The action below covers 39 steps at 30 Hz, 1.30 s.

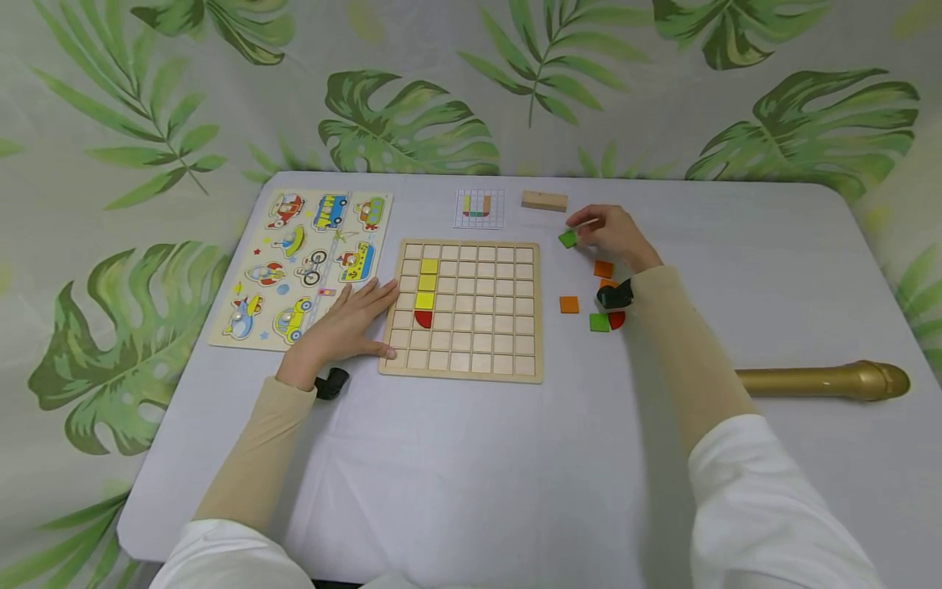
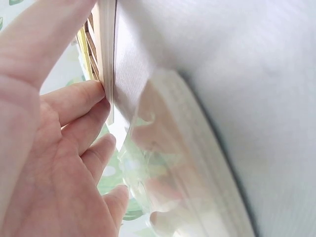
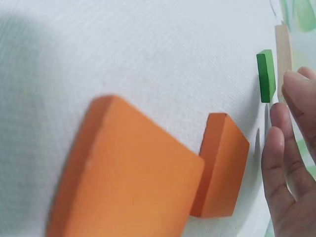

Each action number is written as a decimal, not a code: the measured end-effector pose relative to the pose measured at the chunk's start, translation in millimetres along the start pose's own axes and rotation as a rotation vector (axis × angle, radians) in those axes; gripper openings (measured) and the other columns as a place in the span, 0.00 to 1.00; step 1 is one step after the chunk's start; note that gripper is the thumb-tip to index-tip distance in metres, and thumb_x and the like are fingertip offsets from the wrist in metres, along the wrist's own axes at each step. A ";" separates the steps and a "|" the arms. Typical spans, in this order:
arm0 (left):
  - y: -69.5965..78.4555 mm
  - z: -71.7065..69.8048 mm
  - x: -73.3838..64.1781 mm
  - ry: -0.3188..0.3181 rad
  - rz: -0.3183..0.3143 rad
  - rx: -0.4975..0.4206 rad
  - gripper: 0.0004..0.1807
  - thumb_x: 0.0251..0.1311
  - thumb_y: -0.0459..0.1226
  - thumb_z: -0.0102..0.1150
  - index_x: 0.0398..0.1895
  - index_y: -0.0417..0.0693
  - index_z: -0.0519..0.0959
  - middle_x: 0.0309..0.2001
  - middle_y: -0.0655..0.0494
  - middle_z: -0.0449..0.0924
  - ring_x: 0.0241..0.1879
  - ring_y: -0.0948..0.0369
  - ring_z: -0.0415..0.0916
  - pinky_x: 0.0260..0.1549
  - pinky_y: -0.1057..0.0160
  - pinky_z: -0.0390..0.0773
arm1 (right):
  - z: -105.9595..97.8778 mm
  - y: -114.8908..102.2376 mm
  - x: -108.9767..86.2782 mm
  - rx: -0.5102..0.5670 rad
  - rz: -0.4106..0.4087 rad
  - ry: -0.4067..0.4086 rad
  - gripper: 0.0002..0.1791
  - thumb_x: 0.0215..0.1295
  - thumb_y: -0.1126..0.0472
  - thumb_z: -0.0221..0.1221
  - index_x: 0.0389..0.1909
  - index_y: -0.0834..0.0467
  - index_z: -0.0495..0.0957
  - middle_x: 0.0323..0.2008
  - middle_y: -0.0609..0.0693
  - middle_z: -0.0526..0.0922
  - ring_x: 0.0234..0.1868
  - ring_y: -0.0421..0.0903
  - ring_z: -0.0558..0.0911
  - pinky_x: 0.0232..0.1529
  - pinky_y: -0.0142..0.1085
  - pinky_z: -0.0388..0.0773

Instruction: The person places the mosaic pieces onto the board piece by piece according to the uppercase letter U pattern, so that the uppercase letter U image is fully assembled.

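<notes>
A wooden grid board (image 1: 462, 378) lies mid-table, bearing three yellow square tiles (image 1: 427, 282) in a column with a red quarter-round tile (image 1: 423, 319) below them. Along the board's left edge rests my left hand (image 1: 344, 325), fingers extended and thumb at the lower left corner; the left wrist view shows fingertips at the board's side (image 2: 106, 59). To the right of the board, my right hand (image 1: 607, 235) reaches over a green square tile (image 1: 567, 238). In the right wrist view its fingertips are right beside this green tile (image 3: 266, 76), not closed around it.
Near my right wrist lie orange tiles (image 1: 569, 305), another green tile (image 1: 599, 322) and a red tile (image 1: 616, 321). A pattern card (image 1: 479, 209) and a wooden block (image 1: 544, 201) lie behind the board. A picture puzzle (image 1: 257, 335) sits left, a gold object (image 1: 824, 381) right.
</notes>
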<state>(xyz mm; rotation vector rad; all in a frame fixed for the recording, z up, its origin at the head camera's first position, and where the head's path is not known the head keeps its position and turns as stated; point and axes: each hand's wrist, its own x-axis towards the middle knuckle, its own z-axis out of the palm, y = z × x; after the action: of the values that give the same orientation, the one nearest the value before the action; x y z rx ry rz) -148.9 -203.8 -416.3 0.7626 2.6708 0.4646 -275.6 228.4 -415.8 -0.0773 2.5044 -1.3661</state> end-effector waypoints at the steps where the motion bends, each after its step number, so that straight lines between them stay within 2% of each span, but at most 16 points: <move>1: 0.0 0.1 0.0 0.000 0.000 0.001 0.58 0.46 0.51 0.72 0.75 0.40 0.49 0.75 0.47 0.45 0.73 0.46 0.33 0.68 0.43 0.30 | 1.0 0.4 0.3 -0.012 -0.003 0.001 0.16 0.63 0.71 0.58 0.52 0.64 0.77 0.45 0.57 0.76 0.41 0.47 0.71 0.37 0.32 0.69; 5: 0.2 0.1 -0.2 0.000 0.003 0.000 0.58 0.46 0.51 0.72 0.75 0.40 0.49 0.75 0.47 0.45 0.73 0.46 0.33 0.68 0.43 0.29 | 5.7 0.7 0.8 -0.078 -0.020 0.006 0.17 0.60 0.72 0.59 0.51 0.64 0.78 0.42 0.57 0.76 0.41 0.48 0.71 0.34 0.32 0.68; 9: 0.2 0.0 -0.4 -0.002 0.002 0.001 0.58 0.46 0.51 0.71 0.75 0.40 0.49 0.75 0.47 0.45 0.73 0.46 0.33 0.68 0.43 0.29 | 10.0 -0.6 1.8 -0.131 -0.039 0.013 0.15 0.59 0.73 0.59 0.49 0.65 0.79 0.42 0.58 0.76 0.43 0.50 0.71 0.38 0.34 0.68; 17: -0.6 0.4 -0.3 0.008 0.005 -0.005 0.57 0.47 0.50 0.71 0.75 0.40 0.50 0.75 0.47 0.45 0.73 0.46 0.33 0.68 0.43 0.29 | 9.0 -6.7 -0.3 -0.155 -0.058 -0.006 0.11 0.58 0.74 0.58 0.42 0.66 0.77 0.37 0.56 0.73 0.40 0.52 0.69 0.40 0.38 0.66; 21: -1.3 0.7 -0.2 0.015 0.011 0.001 0.56 0.48 0.50 0.71 0.75 0.39 0.50 0.75 0.46 0.45 0.73 0.46 0.33 0.68 0.43 0.30 | 6.7 -11.6 -3.6 -0.124 -0.050 -0.038 0.10 0.60 0.72 0.58 0.43 0.66 0.76 0.36 0.54 0.74 0.39 0.50 0.69 0.40 0.36 0.66; 27: 0.1 -0.7 -0.2 0.006 0.005 0.004 0.57 0.47 0.50 0.71 0.75 0.40 0.50 0.75 0.46 0.45 0.73 0.46 0.33 0.68 0.42 0.30 | 12.9 -20.6 -8.3 0.016 -0.094 -0.093 0.11 0.60 0.73 0.58 0.44 0.70 0.76 0.35 0.52 0.78 0.34 0.45 0.72 0.37 0.31 0.72; 34: 0.5 -1.3 1.0 -0.004 0.003 0.010 0.57 0.47 0.51 0.71 0.75 0.39 0.50 0.75 0.46 0.44 0.73 0.46 0.33 0.68 0.42 0.30 | 40.0 -33.9 -12.8 0.061 -0.136 -0.193 0.10 0.58 0.72 0.59 0.42 0.69 0.78 0.34 0.53 0.78 0.31 0.44 0.75 0.35 0.33 0.78; 39: 1.3 -1.5 0.7 -0.007 0.003 0.005 0.57 0.47 0.51 0.71 0.75 0.39 0.50 0.75 0.46 0.44 0.73 0.46 0.33 0.68 0.42 0.30 | 65.5 -43.9 -15.7 0.078 -0.157 -0.286 0.09 0.58 0.71 0.60 0.41 0.67 0.79 0.33 0.54 0.78 0.30 0.46 0.74 0.32 0.33 0.75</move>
<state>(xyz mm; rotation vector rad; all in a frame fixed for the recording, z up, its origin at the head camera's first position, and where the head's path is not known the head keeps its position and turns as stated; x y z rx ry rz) -149.4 -202.7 -414.6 0.7682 2.6659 0.4562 -246.5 153.7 -409.3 -0.4302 2.2443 -1.3987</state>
